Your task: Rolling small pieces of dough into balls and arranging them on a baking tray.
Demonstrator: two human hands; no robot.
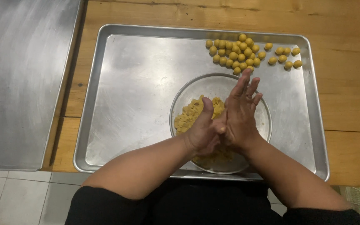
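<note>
While pressed palm to palm over the glass bowl, left hand and right hand, right fingers spread and pointing away, left thumb up. Whatever sits between the palms: hidden, cannot tell, though probably a bit of dough being rolled, judging by the pose. In the bowl, a lump of crumbly yellow dough, partly covered by the hands, with more of it showing under the wrists at the near edge. Bowl set on the near right part of a large metal baking tray, tray on a wooden table.

Done so far, by the look of it: a heap of small yellow balls at the far right corner of the tray, just beyond the bowl's rim, plus a loose handful of balls beside the heap, a little apart. Left to do, as a judgement: a fair share of dough in the bowl, perhaps about as much as already rolled. Most of the tray bare. To the left, a second flat metal sheet, overlapping the table edge. Below, tiled floor and dark sleeves.
</note>
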